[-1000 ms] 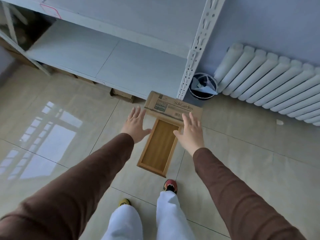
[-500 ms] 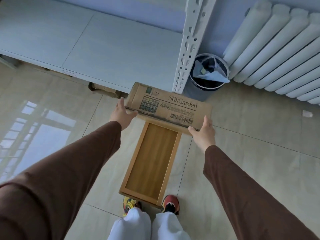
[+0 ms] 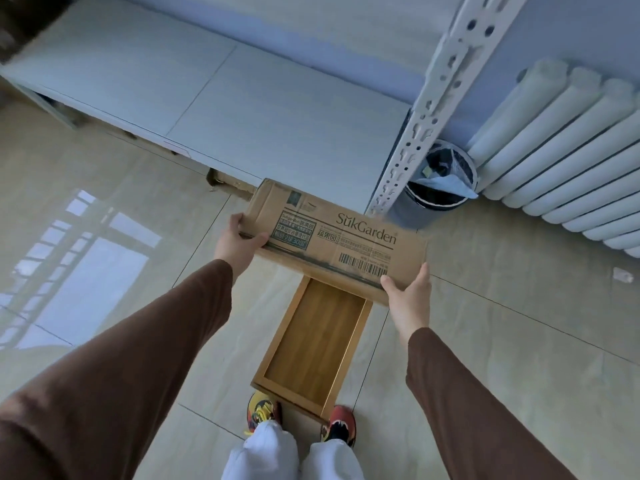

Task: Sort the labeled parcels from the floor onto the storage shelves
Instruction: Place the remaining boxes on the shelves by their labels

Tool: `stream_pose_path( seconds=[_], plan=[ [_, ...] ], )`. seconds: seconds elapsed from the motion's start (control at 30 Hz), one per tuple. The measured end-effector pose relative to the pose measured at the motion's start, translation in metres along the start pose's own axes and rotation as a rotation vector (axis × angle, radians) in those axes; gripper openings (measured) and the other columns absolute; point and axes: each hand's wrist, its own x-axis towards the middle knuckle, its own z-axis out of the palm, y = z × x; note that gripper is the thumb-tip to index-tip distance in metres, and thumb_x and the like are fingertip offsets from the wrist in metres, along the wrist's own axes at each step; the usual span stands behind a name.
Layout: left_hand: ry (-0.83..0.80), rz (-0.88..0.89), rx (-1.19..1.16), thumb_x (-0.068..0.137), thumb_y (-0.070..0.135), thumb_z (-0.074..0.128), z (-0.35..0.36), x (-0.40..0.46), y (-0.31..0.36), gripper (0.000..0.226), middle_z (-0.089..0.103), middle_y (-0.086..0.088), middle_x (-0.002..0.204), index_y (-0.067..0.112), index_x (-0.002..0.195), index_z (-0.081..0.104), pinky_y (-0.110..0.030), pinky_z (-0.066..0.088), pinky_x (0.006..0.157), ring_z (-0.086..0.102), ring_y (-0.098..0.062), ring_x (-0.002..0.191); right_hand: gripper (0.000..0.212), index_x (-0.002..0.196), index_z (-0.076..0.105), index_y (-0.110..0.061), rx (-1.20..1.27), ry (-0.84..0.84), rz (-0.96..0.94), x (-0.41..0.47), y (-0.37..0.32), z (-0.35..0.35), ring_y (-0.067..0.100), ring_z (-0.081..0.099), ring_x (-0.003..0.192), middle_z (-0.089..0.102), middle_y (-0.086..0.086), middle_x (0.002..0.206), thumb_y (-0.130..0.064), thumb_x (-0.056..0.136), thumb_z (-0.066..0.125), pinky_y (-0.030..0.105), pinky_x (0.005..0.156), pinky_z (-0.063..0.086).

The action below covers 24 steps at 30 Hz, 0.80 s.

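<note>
Two hands hold one flat cardboard box (image 3: 341, 242) up in the air, between them. The left hand (image 3: 239, 242) grips the box's left end, thumb on top and fingers curled under. The right hand (image 3: 408, 292) grips the near right corner, thumb on top. Under the box, a wooden tray (image 3: 315, 348) lies on the floor (image 3: 502, 341). Just past the box is a low white shelf (image 3: 242, 109). A small bin (image 3: 436, 181) stands beside the shelf post (image 3: 433, 109).

Matt cardboard parcel (image 3: 341, 239), glossy floor tiles (image 3: 502, 341)
</note>
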Motion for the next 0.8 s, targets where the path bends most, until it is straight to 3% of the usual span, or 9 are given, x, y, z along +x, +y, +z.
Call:
stream_pose_path(
  seconds=[0.17, 0.33, 0.47, 0.53, 0.6, 0.7, 0.8],
  plan=[
    [0.173, -0.037, -0.238, 0.091, 0.027, 0.075, -0.125, -0.095, 0.031, 0.043, 0.058, 0.010, 0.104, 0.030, 0.123, 0.046, -0.022, 0.044, 0.069, 0.058, -0.007, 0.087, 0.098, 0.164, 0.014, -0.024, 0.026, -0.136, -0.121, -0.082, -0.090, -0.002, 0.025, 0.051, 0.139, 0.041, 0.006, 0.158, -0.029, 0.090, 0.079, 0.040, 0.113, 0.047],
    [0.400, -0.055, -0.498, 0.094, 0.029, 0.071, -0.273, -0.200, 0.046, 0.053, 0.056, 0.005, 0.112, 0.028, 0.139, 0.043, -0.031, 0.037, 0.086, 0.053, -0.009, 0.089, 0.087, 0.159, 0.020, -0.029, 0.092, -0.375, -0.347, -0.184, -0.208, 0.019, 0.022, 0.051, 0.134, 0.044, 0.003, 0.153, -0.032, 0.092, 0.076, 0.029, 0.103, 0.046],
    [0.614, -0.034, -0.663, 0.095, 0.031, 0.069, -0.385, -0.299, 0.038, 0.040, 0.058, 0.017, 0.108, 0.041, 0.126, 0.046, -0.036, 0.037, 0.080, 0.053, -0.010, 0.099, 0.053, 0.141, 0.042, -0.019, 0.187, -0.511, -0.540, -0.287, -0.285, 0.049, 0.016, 0.059, 0.116, 0.057, 0.004, 0.132, -0.030, 0.097, 0.070, 0.027, 0.094, 0.051],
    [0.716, -0.025, -0.705, 0.096, 0.033, 0.068, -0.436, -0.353, 0.026, 0.036, 0.060, 0.020, 0.113, 0.042, 0.124, 0.047, -0.042, 0.037, 0.090, 0.054, -0.010, 0.106, 0.032, 0.131, 0.049, -0.019, 0.273, -0.581, -0.602, -0.344, -0.313, 0.065, -0.006, 0.060, 0.105, 0.059, -0.005, 0.120, -0.030, 0.103, 0.059, 0.015, 0.089, 0.050],
    [0.814, -0.026, -0.734, 0.096, 0.036, 0.068, -0.484, -0.407, 0.007, 0.039, 0.060, 0.016, 0.115, 0.042, 0.129, 0.047, -0.046, 0.037, 0.094, 0.055, -0.011, 0.100, 0.016, 0.122, 0.055, -0.023, 0.368, -0.668, -0.642, -0.401, -0.330, 0.082, -0.019, 0.057, 0.093, 0.060, -0.015, 0.112, -0.026, 0.108, 0.049, 0.004, 0.077, 0.045],
    [0.929, -0.049, -0.806, 0.093, 0.045, 0.069, -0.548, -0.483, -0.028, 0.041, 0.061, 0.009, 0.105, 0.046, 0.128, 0.049, -0.042, 0.044, 0.082, 0.054, -0.014, 0.081, 0.017, 0.112, 0.061, -0.031, 0.470, -0.840, -0.645, -0.487, -0.345, 0.105, -0.011, 0.060, 0.090, 0.064, -0.015, 0.108, -0.028, 0.109, 0.044, 0.013, 0.080, 0.049],
    [1.078, -0.076, -0.892, 0.091, 0.045, 0.070, -0.600, -0.554, -0.069, 0.040, 0.060, 0.004, 0.109, 0.038, 0.123, 0.047, -0.032, 0.048, 0.066, 0.055, -0.013, 0.076, 0.016, 0.116, 0.059, -0.033, 0.514, -1.011, -0.692, -0.570, -0.348, 0.127, -0.012, 0.064, 0.100, 0.072, -0.009, 0.120, -0.028, 0.109, 0.045, 0.004, 0.077, 0.048]
  ],
)
